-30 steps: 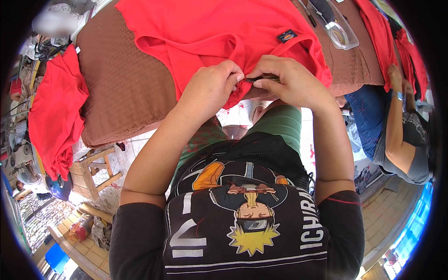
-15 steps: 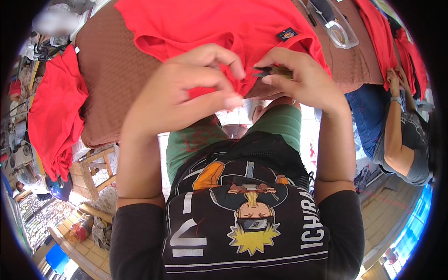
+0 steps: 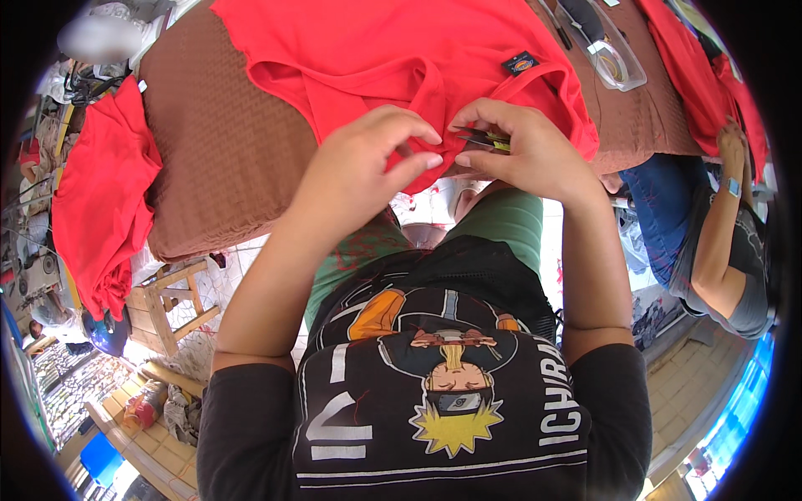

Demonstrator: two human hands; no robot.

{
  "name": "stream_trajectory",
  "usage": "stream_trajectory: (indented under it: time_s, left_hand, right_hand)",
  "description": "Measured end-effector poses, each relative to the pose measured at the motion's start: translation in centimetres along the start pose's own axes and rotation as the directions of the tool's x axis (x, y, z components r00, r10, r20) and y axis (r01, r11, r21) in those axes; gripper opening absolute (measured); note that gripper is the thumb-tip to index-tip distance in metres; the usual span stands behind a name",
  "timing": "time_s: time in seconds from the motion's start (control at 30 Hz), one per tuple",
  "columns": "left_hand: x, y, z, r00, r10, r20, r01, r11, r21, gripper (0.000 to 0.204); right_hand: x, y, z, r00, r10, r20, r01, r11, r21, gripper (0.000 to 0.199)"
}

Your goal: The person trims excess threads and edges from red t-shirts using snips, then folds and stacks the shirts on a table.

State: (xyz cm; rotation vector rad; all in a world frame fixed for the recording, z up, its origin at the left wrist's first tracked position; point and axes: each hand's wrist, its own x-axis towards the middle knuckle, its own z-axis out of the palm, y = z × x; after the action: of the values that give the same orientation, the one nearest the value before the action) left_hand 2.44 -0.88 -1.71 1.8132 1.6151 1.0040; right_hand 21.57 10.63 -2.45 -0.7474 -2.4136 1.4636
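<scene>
A red garment (image 3: 368,58) with a dark label (image 3: 521,63) near its opening lies over the brown-covered table in front of me. My left hand (image 3: 368,150) is at the garment's near edge, thumb and forefinger curled around a bit of the red cloth; the fingertips show a small gap. In my right hand (image 3: 526,150) is a pair of small thread snips (image 3: 486,139), dark-bladed with a yellowish part, pointing left toward my left fingertips. The snips' grip is mostly hidden by my fingers.
The brown table cover (image 3: 200,142) reaches close to my knees. A clear plastic tray (image 3: 614,58) holding small items sits at the far right. Another red garment (image 3: 104,200) hangs at the left, above a wooden stool (image 3: 159,313). At right, a co-worker's hand (image 3: 732,138) handles red cloth.
My left hand has moved from a looser, raised pose to the cloth, its fingers drawing together. My right hand has shifted slightly, with the snips still in it. The co-worker's arm has moved.
</scene>
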Motion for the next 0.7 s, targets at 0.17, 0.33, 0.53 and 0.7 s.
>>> stream_trajectory:
  time_s: [0.17, 0.33, 0.53, 0.7]
  left_hand:
    - [0.0, -2.8, 3.8, 0.984, 0.153, -0.087, -0.11, 0.92, 0.375, 0.019]
    - [0.4, -3.0, 2.4, 0.988, 0.151, -0.041, -0.145, 0.982, 0.119, 0.013]
    - [0.1, -1.3, -6.1, 0.951, 0.3, -0.078, -0.261, 0.638, -0.725, 0.036]
    - [-0.2, -1.0, -3.9, 0.959, -0.143, -0.245, 0.006, 0.874, -0.486, 0.018]
  right_hand:
    - [0.6, 2.5, 0.5, 0.996, 0.093, 0.007, -0.093, 0.996, 0.004, 0.021]
    - [0.8, 2.2, 0.2, 0.994, 0.111, 0.01, -0.111, 0.994, -0.02, 0.019]
    - [0.1, 1.8, -0.3, 0.992, 0.121, -0.025, -0.122, 0.992, -0.036, 0.019]
    - [0.7, 0.3, 0.8, 0.992, 0.027, -0.12, -0.028, 1.0, -0.01, 0.021]
